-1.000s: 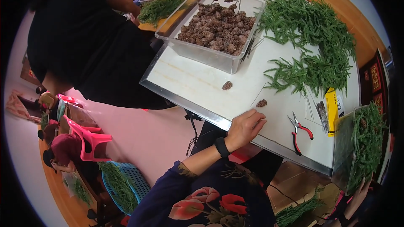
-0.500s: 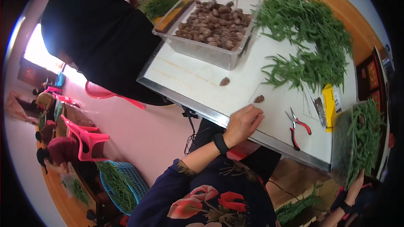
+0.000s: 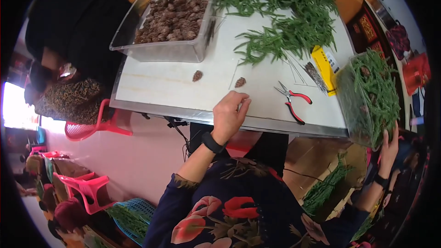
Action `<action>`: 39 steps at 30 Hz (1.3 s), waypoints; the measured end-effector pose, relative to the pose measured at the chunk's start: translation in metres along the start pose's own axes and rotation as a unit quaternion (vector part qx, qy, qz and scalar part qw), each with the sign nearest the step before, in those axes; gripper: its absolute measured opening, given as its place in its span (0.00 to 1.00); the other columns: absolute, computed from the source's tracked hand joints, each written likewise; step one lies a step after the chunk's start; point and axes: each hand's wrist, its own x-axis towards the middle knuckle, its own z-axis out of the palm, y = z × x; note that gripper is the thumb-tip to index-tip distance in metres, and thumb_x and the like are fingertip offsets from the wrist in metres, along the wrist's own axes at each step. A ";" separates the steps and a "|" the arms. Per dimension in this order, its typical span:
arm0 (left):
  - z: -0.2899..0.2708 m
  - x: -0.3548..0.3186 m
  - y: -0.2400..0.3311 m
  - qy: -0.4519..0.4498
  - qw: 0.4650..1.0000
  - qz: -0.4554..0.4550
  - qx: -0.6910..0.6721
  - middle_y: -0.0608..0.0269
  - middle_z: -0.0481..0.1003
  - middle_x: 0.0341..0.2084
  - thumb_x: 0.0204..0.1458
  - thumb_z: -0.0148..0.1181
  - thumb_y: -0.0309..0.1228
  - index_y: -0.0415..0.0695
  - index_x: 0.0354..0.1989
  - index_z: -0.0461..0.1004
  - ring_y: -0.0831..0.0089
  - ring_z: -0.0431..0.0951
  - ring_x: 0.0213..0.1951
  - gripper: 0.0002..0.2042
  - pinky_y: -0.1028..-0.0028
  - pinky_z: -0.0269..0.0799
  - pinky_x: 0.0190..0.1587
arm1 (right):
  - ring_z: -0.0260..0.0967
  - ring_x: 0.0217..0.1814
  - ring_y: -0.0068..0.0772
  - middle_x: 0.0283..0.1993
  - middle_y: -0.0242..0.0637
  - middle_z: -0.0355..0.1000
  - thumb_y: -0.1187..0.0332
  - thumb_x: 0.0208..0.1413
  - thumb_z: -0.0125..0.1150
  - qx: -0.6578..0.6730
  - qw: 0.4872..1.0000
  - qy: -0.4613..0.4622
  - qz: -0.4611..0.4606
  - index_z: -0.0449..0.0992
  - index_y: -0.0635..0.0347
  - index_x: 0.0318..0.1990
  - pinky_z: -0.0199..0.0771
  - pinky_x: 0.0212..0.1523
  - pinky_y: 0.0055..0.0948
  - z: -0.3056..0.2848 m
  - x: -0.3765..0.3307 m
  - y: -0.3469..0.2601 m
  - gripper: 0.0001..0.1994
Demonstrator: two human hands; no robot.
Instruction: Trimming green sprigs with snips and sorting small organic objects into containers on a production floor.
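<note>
My left hand rests at the table's front edge, fingers curled in and nothing seen in them. Just beyond it a brown pine cone lies beside a thin wire, and a second pine cone lies farther left. To the right, red-and-black-handled pliers lie with their jaws apart. My right hand is at the near side of a clear plastic bin at the table's right end, its fingers stretched and touching the bin or the sprigs. Green sprigs with some cones among them fill that bin.
A clear tub heaped with pine cones stands at the back left. Loose green sprigs cover the back right. Near a yellow packet lies a bundle of thin wires. A person in black is at the left.
My view has swung right, so the table sits farther left and higher in the picture. My left hand stays at the table edge. More of my right hand shows, its fingers against the bin.
</note>
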 end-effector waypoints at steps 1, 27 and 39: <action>0.001 0.000 0.000 0.008 1.000 0.013 -0.014 0.59 0.72 0.23 0.48 0.62 0.27 0.42 0.32 0.76 0.63 0.74 0.24 0.04 0.69 0.69 0.27 | 0.57 0.67 0.39 0.64 0.48 0.62 0.61 0.63 0.51 -0.002 0.999 0.029 -0.035 0.58 0.61 0.66 0.56 0.63 0.30 -0.005 -0.004 -0.010 0.26; -0.012 -0.007 -0.008 0.020 0.998 0.057 -0.025 0.59 0.71 0.25 0.50 0.59 0.30 0.44 0.31 0.73 0.58 0.74 0.29 0.04 0.65 0.70 0.31 | 0.67 0.47 0.57 0.44 0.50 0.71 0.71 0.48 0.62 0.080 0.898 -0.233 -0.365 0.69 0.55 0.54 0.69 0.44 0.45 0.230 0.009 -0.349 0.23; -0.006 0.002 -0.005 -0.015 0.999 0.041 -0.017 0.59 0.70 0.25 0.50 0.60 0.28 0.44 0.32 0.73 0.58 0.74 0.29 0.03 0.64 0.70 0.29 | 0.72 0.35 0.49 0.33 0.42 0.74 0.75 0.51 0.56 0.188 0.931 -0.080 -0.302 0.78 0.56 0.38 0.71 0.34 0.42 0.224 0.036 -0.326 0.08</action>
